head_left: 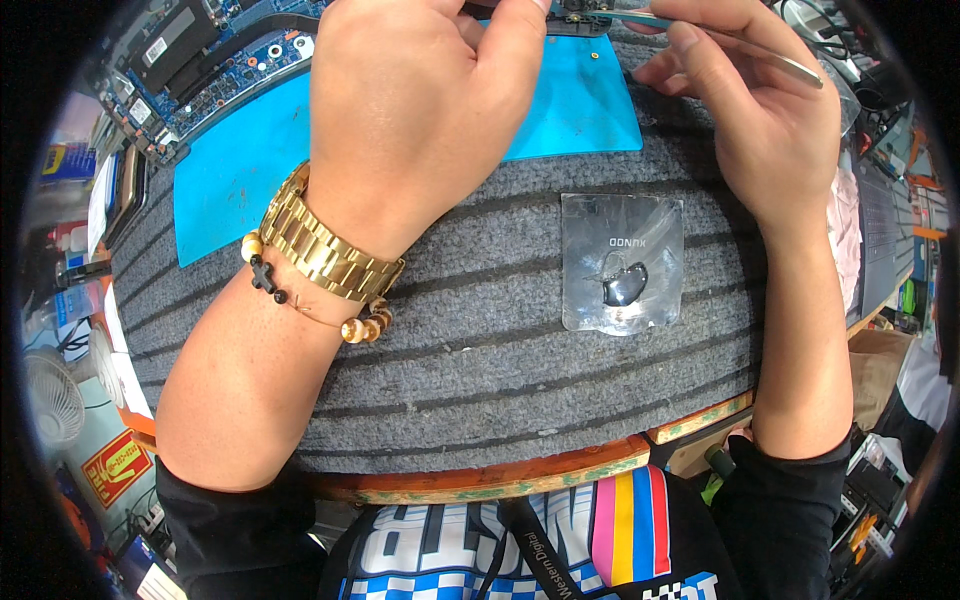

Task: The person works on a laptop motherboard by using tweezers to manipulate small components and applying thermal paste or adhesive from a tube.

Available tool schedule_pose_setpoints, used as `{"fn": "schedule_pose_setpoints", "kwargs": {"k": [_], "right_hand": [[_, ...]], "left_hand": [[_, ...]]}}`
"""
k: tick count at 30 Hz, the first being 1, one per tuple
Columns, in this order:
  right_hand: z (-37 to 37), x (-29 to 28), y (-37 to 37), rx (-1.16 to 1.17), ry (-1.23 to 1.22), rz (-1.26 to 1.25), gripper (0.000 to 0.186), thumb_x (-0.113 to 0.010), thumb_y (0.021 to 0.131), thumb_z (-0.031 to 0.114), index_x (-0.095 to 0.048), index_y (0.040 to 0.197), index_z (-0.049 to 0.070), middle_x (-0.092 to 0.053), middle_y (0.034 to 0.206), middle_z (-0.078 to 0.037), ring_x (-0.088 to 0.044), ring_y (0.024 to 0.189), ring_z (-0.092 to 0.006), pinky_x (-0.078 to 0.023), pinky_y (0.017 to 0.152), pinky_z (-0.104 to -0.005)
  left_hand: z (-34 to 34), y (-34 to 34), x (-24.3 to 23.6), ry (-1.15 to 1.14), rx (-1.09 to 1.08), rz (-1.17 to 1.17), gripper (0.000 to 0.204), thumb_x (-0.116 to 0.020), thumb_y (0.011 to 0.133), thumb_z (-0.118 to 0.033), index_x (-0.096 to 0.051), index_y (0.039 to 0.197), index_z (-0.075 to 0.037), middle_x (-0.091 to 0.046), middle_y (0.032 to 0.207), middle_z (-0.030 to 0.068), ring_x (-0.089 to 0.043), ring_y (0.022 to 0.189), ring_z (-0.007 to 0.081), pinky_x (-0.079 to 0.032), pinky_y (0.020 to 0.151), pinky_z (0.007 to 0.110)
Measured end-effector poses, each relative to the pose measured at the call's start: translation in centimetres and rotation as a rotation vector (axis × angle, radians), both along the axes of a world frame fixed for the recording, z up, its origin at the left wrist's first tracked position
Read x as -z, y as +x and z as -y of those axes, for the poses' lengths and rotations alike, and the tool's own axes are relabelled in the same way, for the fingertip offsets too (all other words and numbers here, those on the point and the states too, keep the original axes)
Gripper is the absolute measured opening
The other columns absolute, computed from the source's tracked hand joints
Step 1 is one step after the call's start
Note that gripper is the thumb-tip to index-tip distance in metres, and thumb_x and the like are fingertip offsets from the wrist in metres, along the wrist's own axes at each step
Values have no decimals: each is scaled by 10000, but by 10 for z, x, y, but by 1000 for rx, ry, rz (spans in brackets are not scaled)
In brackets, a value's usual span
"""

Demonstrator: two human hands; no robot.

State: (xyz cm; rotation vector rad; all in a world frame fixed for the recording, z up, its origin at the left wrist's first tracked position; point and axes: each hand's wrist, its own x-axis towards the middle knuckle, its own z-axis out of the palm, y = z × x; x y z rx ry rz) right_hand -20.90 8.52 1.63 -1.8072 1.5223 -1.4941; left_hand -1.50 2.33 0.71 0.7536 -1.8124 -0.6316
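So the right hand [770, 120] is pinching a pair of metal tweezers [740, 40], fingers closed on them, with the tip pointing in toward a small dark part [575, 15] at the very top edge of the view. The left hand [420, 100] is sitting right beside it, fingers curled down on that same dark part, though I can't tell how firmly it's gripping since the fingertips are cut off by the frame. Both hands are working close together over the far end of a blue mat [230, 170].

Off to the left of the left hand there's an opened laptop board [200, 60] lying partly on the mat. Nearer the body, below the right hand, a clear plastic pouch [622, 262] with something small and dark inside is lying on the grey striped carpet covering the bench [480, 380].

What I'd be worrying about: the gold watch [325, 245] and bead bracelet [360, 325] on the left wrist are hanging near an exposed board, so metal brushing it could probably scratch or short something. The tweezers could also slip and flick a tiny piece into that carpet, where it'd be a pain to find.
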Motion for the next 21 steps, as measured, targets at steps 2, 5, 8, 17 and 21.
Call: {"fn": "schedule_pose_setpoints", "kwargs": {"k": [2,5,8,17,21], "right_hand": [[-2,-3,5,36,7,-37,80,-642,1002,-17,-682,1072,-25,-722,894,-41,-712,766,-81,-569,693,-213],[-4,-5,9,68,5,-85,86,-648,988,-27,-696,1060,-31,-733,910,-49,-714,773,-81,-571,698,-215],[-3,-4,6,39,-21,-93,92,-651,975,-37,-703,1051,-35,-736,913,-53,-714,771,-80,-571,696,-217],[1,-1,-7,-78,-29,-62,101,-652,952,-52,-717,1030,-49,-730,877,-59,-712,749,-85,-566,681,-221],[-4,-7,4,50,-33,-243,100,-651,951,-51,-721,1022,-50,-729,872,-58,-713,745,-87,-565,675,-222]], "left_hand": [[0,1,0,6,1,7,50,-681,986,15,-703,1000,57,-717,809,48,-613,642,33,-472,553,200],[0,0,-1,12,3,0,47,-681,985,16,-704,999,55,-718,809,47,-614,641,33,-473,553,200],[-1,-1,-1,-6,-25,-8,46,-682,984,15,-706,998,52,-719,812,48,-614,640,32,-472,553,199],[-3,-1,-3,-14,-40,-3,48,-689,981,11,-713,993,51,-722,806,46,-618,639,33,-475,552,202],[-8,-4,-9,-73,-132,113,46,-690,980,12,-712,991,50,-720,796,46,-618,636,35,-475,552,203]]}}
